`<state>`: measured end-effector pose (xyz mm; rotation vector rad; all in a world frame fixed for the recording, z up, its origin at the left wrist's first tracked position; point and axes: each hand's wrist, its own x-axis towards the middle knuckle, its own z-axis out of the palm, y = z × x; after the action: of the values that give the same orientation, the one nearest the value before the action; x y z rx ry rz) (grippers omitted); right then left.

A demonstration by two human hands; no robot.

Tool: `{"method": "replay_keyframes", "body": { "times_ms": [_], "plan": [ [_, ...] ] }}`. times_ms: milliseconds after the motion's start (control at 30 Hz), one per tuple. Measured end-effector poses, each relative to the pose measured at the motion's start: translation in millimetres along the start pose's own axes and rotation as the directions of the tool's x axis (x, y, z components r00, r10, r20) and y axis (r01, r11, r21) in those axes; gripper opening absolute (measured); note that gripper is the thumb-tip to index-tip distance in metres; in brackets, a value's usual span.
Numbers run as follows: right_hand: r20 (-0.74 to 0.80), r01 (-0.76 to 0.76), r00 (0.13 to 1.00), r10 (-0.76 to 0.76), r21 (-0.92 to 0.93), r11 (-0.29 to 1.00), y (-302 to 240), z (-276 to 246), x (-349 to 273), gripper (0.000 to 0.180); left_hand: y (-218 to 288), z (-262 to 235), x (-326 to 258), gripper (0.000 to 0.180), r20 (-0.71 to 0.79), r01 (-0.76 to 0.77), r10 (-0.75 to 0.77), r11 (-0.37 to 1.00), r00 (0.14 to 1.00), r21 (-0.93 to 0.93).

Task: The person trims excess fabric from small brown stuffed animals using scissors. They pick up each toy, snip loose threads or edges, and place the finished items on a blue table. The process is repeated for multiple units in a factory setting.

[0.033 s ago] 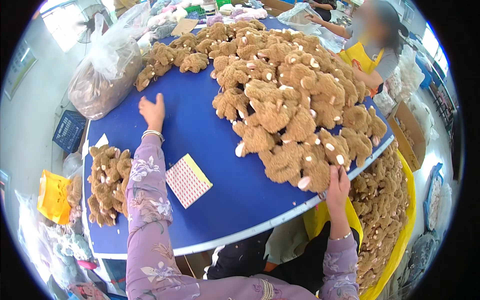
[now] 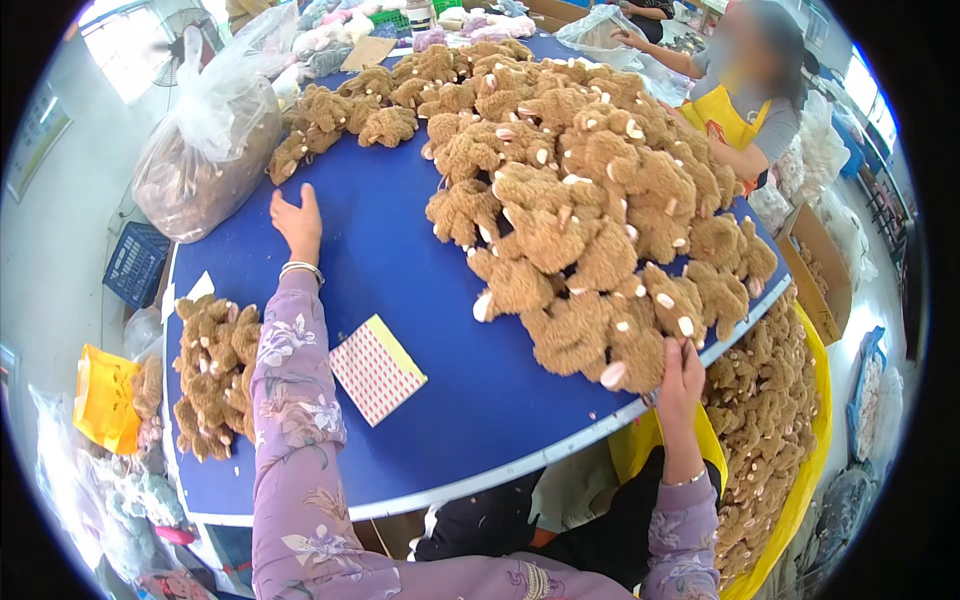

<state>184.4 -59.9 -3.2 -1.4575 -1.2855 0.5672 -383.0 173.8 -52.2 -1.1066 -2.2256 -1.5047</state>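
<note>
- head view: left hand [image 2: 299,222], one; grip released, thumb apart from the fingers, over the bare blue part of the desk [image 2: 400,260]; contact with the surface cannot be told.
- right hand [image 2: 683,378], one; fingertips at the edge of a brown plush piece; whether the grip is clenched on it cannot be told.
- brown plush piece [image 2: 636,357], one, with pale tips; at the desk's near right edge, outermost in the heap.
- heap [image 2: 590,190] of like pieces, large; across the desk's right and far side.
- small pile [image 2: 213,365], same kind; left of the left forearm.
- card [image 2: 378,372], red-and-white patterned, yellow strip; flat, between both forearms.
- clear plastic bag [image 2: 205,160], filled; at the desk's far left.
- yellow sack [image 2: 822,400], full of brown pieces; beside the desk, right.
</note>
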Motion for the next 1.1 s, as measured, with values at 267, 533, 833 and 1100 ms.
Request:
{"method": "replay_keyframes", "body": {
  "times_ms": [267,533,833,1100],
  "plan": [
    [-0.115,-0.040,0.993,0.034,-0.050,0.998,4,16,-17,0.016,18,53,105,0.080,0.031,-0.328,0.327,0.939,0.945,0.098],
    [-0.126,-0.027,0.992,0.020,-0.051,0.998,11,13,-30,0.019,41,165,185,0.090,0.660,-0.172,0.081,0.982,0.747,0.074],
    [-0.099,0.052,0.993,-0.065,-0.120,0.991,6,17,-24,0.018,100,122,78,0.070,0.848,-0.462,0.199,0.885,0.491,0.061],
    [-0.084,0.108,0.989,-0.121,-0.140,0.984,7,20,-17,0.019,151,-40,-60,0.081,0.827,-0.714,0.372,0.698,0.422,0.051]
  ]
}}
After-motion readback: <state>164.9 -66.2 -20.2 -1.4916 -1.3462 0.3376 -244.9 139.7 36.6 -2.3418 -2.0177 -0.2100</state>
